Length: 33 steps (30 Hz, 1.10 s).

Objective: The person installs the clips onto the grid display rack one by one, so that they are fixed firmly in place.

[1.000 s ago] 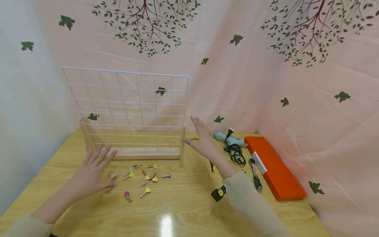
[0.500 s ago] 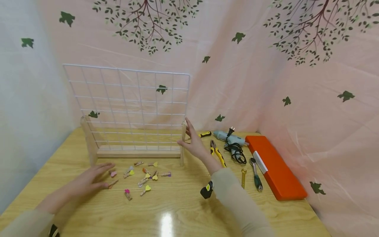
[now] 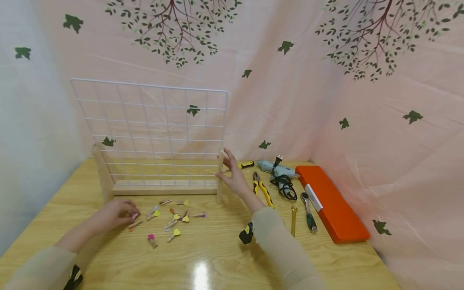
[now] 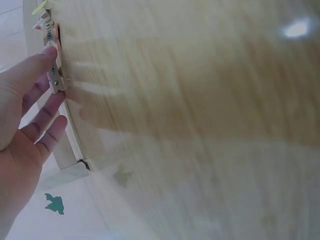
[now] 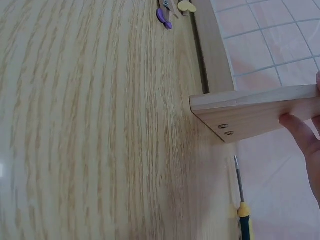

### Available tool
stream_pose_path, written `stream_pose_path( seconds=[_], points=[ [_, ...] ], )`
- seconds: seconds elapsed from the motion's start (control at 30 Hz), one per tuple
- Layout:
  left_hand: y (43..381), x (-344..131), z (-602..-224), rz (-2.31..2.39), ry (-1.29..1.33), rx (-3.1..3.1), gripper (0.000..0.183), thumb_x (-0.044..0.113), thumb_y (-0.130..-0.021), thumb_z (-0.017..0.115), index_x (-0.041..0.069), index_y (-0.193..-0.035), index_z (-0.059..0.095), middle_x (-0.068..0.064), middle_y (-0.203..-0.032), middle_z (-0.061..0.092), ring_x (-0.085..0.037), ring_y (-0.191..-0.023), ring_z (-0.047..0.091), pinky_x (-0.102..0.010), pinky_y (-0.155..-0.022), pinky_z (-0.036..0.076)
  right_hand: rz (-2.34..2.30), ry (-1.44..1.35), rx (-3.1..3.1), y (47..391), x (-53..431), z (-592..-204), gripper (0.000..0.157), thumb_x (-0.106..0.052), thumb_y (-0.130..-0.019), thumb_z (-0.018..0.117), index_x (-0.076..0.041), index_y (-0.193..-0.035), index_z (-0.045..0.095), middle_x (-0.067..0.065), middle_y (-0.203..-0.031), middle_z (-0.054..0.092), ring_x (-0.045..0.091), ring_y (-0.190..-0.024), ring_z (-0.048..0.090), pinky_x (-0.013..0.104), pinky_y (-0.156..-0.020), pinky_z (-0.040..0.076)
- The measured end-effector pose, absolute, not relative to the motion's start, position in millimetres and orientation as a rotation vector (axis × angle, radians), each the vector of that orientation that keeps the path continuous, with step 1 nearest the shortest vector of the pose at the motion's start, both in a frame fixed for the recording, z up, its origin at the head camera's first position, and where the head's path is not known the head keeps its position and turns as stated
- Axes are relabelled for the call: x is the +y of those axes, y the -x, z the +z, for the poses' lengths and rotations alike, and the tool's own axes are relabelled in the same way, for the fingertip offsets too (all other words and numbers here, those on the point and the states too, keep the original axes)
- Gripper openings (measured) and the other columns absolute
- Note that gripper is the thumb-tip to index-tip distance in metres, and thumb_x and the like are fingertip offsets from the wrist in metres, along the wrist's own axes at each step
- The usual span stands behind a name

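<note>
A white wire grid stands in a wooden stand (image 3: 164, 192) at the back left of the table. My right hand (image 3: 235, 179) holds the stand's right upright (image 5: 255, 117), with the thumb against its outer face and the fingers at its upper part. My left hand (image 3: 112, 215) is low at the left, in front of the stand. Its thumb and fingers pinch a small wooden clothespin (image 4: 54, 76) with a pink ornament (image 3: 135, 216). Beside those fingertips lies another clothespin (image 3: 135, 224). Several more with heart ornaments, such as a yellow one (image 3: 176, 232), are scattered to the right.
Right of the stand lie a screwdriver (image 3: 247, 164), yellow-black pliers (image 3: 266, 193), a glue gun (image 3: 279, 169) with a coiled cord, a wrench (image 3: 293, 221) and a ratchet (image 3: 310, 219). An orange case (image 3: 335, 209) sits at the right edge. A pink curtain hangs behind.
My left hand has come down to the table and now pinches the pink clothespin. The right hand has moved left and down onto the stand's right upright, uncovering the pliers and wrench.
</note>
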<state>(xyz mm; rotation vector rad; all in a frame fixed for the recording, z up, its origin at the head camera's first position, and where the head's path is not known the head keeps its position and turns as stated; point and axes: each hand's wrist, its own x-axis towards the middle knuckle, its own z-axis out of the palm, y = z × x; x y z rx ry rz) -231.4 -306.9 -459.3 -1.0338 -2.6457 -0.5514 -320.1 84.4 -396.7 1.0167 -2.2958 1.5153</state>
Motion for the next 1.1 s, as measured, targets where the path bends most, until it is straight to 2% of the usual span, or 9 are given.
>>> stream_pose_path(
  seconds=[0.2, 0.33, 0.53, 0.63, 0.83, 0.9, 1.03, 1.1],
  points=[
    [228.4, -306.4, -448.5, -0.752, 0.825, -2.766, 0.014, 0.004, -0.073, 0.069, 0.009, -0.084, 0.063, 0.004, -0.079, 0.062, -0.006, -0.071, 0.055, -0.022, -0.057, 0.047, 1.502, -1.034, -2.288, 321.5, 82.1, -396.7, 0.078, 0.001, -0.083, 0.059, -0.009, -0.142, 0.009, 0.023, -0.135, 0.037, 0.034, -0.124, 0.036, 0.052, -0.094, 0.035],
    [227.4, -307.7, -442.2, -0.744, 0.709, -2.802, 0.011, 0.007, -0.078, 0.066, 0.010, -0.088, 0.064, 0.004, -0.080, 0.063, -0.002, -0.069, 0.055, -0.020, -0.056, 0.046, 1.497, -1.046, -2.281, 323.8, 80.6, -397.6, 0.078, 0.000, -0.083, 0.059, -0.008, -0.142, 0.009, 0.023, -0.134, 0.037, 0.034, -0.124, 0.037, 0.053, -0.095, 0.034],
    [229.3, -309.1, -431.2, -0.852, 0.698, -2.741, 0.014, 0.012, -0.079, 0.066, 0.005, -0.092, 0.065, -0.002, -0.083, 0.065, 0.002, -0.069, 0.057, -0.021, -0.058, 0.049, 1.502, -1.022, -2.302, 323.8, 83.3, -399.4, 0.078, -0.001, -0.083, 0.059, -0.010, -0.142, 0.008, 0.022, -0.135, 0.037, 0.034, -0.124, 0.036, 0.055, -0.096, 0.031],
    [227.7, -311.0, -417.2, -0.945, 0.540, -2.736, 0.017, 0.020, -0.080, 0.065, 0.008, -0.092, 0.063, -0.001, -0.083, 0.065, 0.004, -0.070, 0.057, -0.021, -0.057, 0.048, 1.502, -1.006, -2.316, 323.0, 84.8, -400.1, 0.079, -0.003, -0.083, 0.059, -0.011, -0.142, 0.008, 0.020, -0.136, 0.036, 0.033, -0.125, 0.036, 0.056, -0.097, 0.029],
    [224.6, -324.3, -377.6, -1.230, -0.025, -2.591, 0.031, 0.039, -0.081, 0.062, 0.013, -0.097, 0.066, 0.028, -0.081, 0.058, 0.013, -0.077, 0.047, -0.014, -0.060, 0.040, 1.498, -0.995, -2.334, 322.1, 85.2, -401.5, 0.078, -0.004, -0.084, 0.059, -0.013, -0.143, 0.008, 0.017, -0.137, 0.036, 0.031, -0.126, 0.035, 0.052, -0.099, 0.030],
    [227.7, -329.5, -365.2, -1.442, -0.200, -2.418, 0.028, 0.037, -0.079, 0.064, 0.014, -0.096, 0.067, 0.031, -0.077, 0.058, 0.012, -0.075, 0.049, -0.013, -0.058, 0.035, 1.507, -0.993, -2.335, 321.2, 85.5, -401.2, 0.078, -0.004, -0.084, 0.058, -0.013, -0.143, 0.008, 0.017, -0.138, 0.035, 0.030, -0.126, 0.035, 0.051, -0.099, 0.030],
    [239.8, -339.9, -344.0, -1.862, -0.418, -1.900, 0.015, 0.021, -0.074, 0.071, 0.014, -0.087, 0.071, 0.019, -0.069, 0.065, 0.003, -0.066, 0.057, -0.009, -0.057, 0.037, 1.512, -0.992, -2.329, 320.4, 85.5, -400.1, 0.078, -0.003, -0.084, 0.058, -0.012, -0.143, 0.008, 0.017, -0.137, 0.035, 0.031, -0.126, 0.035, 0.052, -0.099, 0.029],
    [247.0, -344.7, -336.1, -1.986, -0.497, -1.658, 0.015, 0.016, -0.070, 0.074, 0.012, -0.084, 0.071, 0.012, -0.066, 0.067, -0.002, -0.064, 0.057, -0.009, -0.054, 0.040, 1.510, -0.999, -2.323, 320.7, 85.4, -399.8, 0.078, -0.002, -0.084, 0.058, -0.012, -0.143, 0.008, 0.017, -0.137, 0.036, 0.031, -0.125, 0.035, 0.052, -0.099, 0.030]
  ],
)
